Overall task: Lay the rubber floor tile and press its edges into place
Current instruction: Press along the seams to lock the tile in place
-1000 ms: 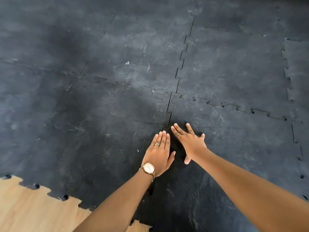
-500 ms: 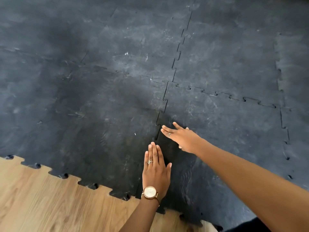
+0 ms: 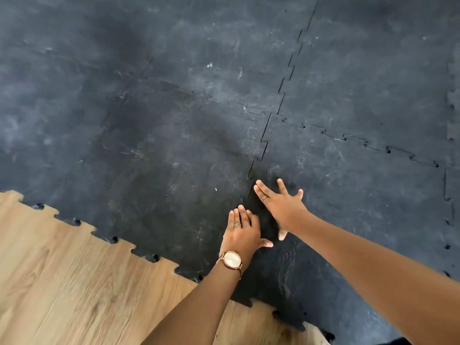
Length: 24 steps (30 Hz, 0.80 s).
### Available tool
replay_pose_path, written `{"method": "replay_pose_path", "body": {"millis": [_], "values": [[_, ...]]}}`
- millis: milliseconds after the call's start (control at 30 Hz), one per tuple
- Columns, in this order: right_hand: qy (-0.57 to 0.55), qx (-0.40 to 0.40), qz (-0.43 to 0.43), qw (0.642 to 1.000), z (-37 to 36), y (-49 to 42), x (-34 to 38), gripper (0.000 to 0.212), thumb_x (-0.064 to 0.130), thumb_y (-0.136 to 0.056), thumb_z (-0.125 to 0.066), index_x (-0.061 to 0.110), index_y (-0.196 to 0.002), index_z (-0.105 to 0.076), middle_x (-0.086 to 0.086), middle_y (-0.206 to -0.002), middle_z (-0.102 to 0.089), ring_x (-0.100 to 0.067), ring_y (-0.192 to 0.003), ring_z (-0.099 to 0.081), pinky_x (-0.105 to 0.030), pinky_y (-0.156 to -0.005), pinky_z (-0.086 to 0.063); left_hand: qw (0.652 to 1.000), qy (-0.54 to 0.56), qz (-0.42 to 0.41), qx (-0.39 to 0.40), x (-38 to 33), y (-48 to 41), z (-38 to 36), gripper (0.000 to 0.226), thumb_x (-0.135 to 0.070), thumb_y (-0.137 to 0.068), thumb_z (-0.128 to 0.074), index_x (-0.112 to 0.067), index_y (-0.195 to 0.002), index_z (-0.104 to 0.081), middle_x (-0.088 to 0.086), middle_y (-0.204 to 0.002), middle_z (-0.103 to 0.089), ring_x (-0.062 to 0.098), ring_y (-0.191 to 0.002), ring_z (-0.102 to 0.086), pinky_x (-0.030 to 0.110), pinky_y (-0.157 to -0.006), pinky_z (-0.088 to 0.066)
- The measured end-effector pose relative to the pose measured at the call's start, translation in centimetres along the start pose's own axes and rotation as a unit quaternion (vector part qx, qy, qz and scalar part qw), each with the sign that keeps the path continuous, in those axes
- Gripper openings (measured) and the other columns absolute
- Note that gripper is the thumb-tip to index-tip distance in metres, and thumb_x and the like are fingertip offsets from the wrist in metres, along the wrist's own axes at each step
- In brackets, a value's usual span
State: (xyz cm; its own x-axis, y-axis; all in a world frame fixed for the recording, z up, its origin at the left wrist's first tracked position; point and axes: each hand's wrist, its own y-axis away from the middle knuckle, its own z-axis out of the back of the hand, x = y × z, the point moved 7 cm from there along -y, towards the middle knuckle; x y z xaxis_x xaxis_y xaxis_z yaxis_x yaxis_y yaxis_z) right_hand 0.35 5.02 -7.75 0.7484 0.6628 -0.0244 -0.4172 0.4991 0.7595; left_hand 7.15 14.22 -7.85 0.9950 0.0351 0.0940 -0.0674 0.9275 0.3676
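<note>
Dark rubber floor tiles with jigsaw edges cover the floor. The near-left tile (image 3: 161, 170) meets the near-right tile (image 3: 348, 207) along a toothed seam (image 3: 258, 155) that runs toward me. My left hand (image 3: 242, 232), with a ring and a gold watch, lies flat on the left tile, its fingertips at the seam. My right hand (image 3: 280, 205) rests palm down with fingers spread on the right tile, just right of the seam and slightly farther out. Neither hand holds anything.
Bare wood-look flooring (image 3: 74, 282) shows at the lower left, bordered by the tiles' toothed outer edge (image 3: 112, 239). More joined rubber tiles (image 3: 373, 70) stretch away ahead and to the right.
The view has shifted, showing more wood floor. Both hands have come back along the seam toward me. The right hand's fingers have spread and flattened onto the tile.
</note>
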Motion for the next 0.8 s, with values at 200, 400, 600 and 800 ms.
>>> {"method": "replay_pose_path", "body": {"millis": [200, 400, 600, 800], "values": [[-0.087, -0.057, -0.013, 0.994, -1.0, 0.8, 0.2, 0.135, 0.004, -0.067, -0.085, 0.026, -0.151, 0.018, 0.017, -0.158, 0.025, -0.033, -0.147, 0.018, -0.071, -0.110, -0.012, 0.984, 0.145, 0.078, -0.069, -1.0, 3.3, -0.2, 0.069, -0.049, -0.096, -0.034, -0.001, -0.144, -0.031, 0.019, -0.151, -0.030, 0.030, -0.141, -0.027, 0.044, -0.113, -0.026], [-0.202, -0.070, -0.016, 0.977, -2.6, 1.8, 0.5, 0.096, 0.009, -0.089, -0.066, 0.025, -0.155, 0.002, 0.014, -0.162, 0.011, -0.028, -0.149, 0.010, -0.071, -0.108, -0.018, 0.988, 0.136, 0.004, -0.078, -1.6, 7.0, -3.4, 0.069, -0.048, -0.096, -0.024, 0.000, -0.145, -0.030, 0.021, -0.153, -0.025, 0.032, -0.142, -0.022, 0.047, -0.117, -0.018], [-0.284, -0.091, -0.094, 0.950, -2.8, 2.0, 2.9, 0.112, 0.052, -0.079, -0.070, 0.023, -0.154, 0.009, 0.012, -0.161, 0.017, -0.033, -0.147, 0.018, -0.076, -0.104, -0.013, 0.988, 0.137, 0.004, -0.070, -1.8, 10.0, -5.5, 0.063, -0.043, -0.099, -0.016, 0.000, -0.144, -0.028, 0.028, -0.148, -0.030, 0.040, -0.138, -0.030, 0.052, -0.111, -0.025], [-0.266, -0.110, -0.125, 0.949, -3.7, 1.3, 3.8, 0.113, 0.054, -0.080, -0.064, 0.022, -0.151, 0.018, 0.008, -0.160, 0.023, -0.035, -0.145, 0.022, -0.077, -0.103, -0.008, 0.990, 0.129, -0.012, -0.062, -1.6, 9.7, -6.7, 0.066, -0.044, -0.099, -0.028, -0.002, -0.148, -0.020, 0.029, -0.150, -0.025, 0.042, -0.140, -0.022, 0.053, -0.113, -0.018]]}}
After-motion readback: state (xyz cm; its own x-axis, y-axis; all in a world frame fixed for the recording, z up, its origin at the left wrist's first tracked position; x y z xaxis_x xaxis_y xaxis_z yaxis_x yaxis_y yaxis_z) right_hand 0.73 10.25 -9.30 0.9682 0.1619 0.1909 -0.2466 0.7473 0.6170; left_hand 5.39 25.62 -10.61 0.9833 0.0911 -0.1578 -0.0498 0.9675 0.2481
